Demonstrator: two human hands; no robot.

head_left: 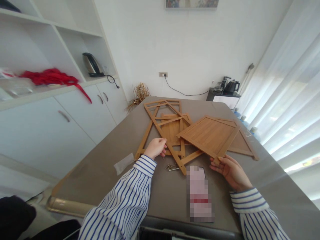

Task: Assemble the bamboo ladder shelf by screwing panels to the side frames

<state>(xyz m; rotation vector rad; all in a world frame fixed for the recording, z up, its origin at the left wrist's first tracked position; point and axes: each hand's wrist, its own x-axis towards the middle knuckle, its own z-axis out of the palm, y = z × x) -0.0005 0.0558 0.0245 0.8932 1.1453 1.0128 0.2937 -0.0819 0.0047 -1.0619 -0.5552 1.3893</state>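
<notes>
Left hand (157, 147): fingers curled; cannot tell whether anything is held.
Right hand (231, 170): pinches wooden panel (210, 135) by near corner.
Metal fasteners (172, 167): on table (170, 200).

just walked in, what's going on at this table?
Someone is handling wooden parts at the table. Their right hand grips the near corner of a wooden panel, which is tilted up. Their left hand, fingers curled, is at the open wooden frames; whether it holds anything is unclear. Small metal pieces lie loose between the hands, and a pale packet lies beyond the left hand.
</notes>
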